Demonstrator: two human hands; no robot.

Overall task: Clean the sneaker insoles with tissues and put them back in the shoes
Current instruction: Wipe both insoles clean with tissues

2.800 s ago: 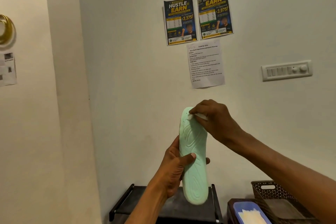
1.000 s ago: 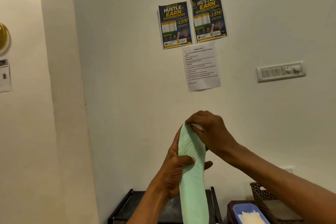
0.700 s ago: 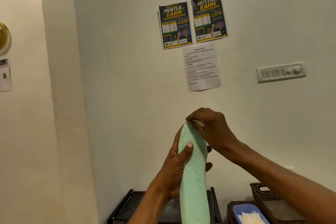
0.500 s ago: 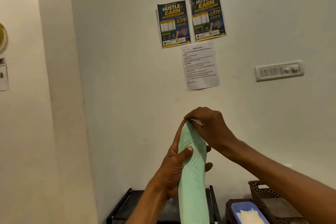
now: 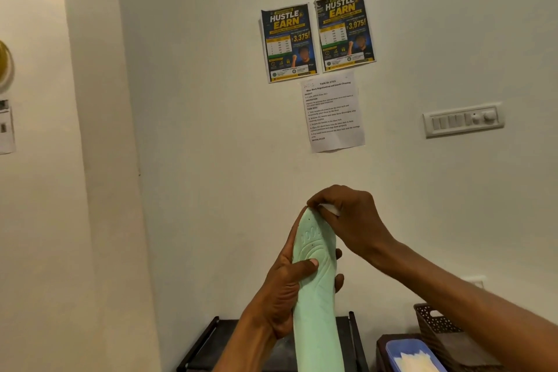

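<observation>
The insole [image 5: 317, 281] shows pale mint green, embossed with curving ripple lines, a row of little arcs near the top and a few dark specks, and the tissue [image 5: 329, 209] at its tip is white. On the off-white wall [image 5: 211, 130], the left poster [image 5: 288, 42] and right poster [image 5: 345, 30] are navy with yellow and white lettering, the sheet [image 5: 332, 113] below is white with black print, and the switch panel [image 5: 463, 120] is white. Down low there's a black rack [image 5: 199, 350], a dark brown basket [image 5: 434, 323] with a punched-hole pattern, and a blue tub [image 5: 406, 343].

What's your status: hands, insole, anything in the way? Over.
Left hand grips green insole mid-length, held upright. Right hand pinches white tissue at its top end. Nothing between hands and insole; no shoe in view. Over.
</observation>
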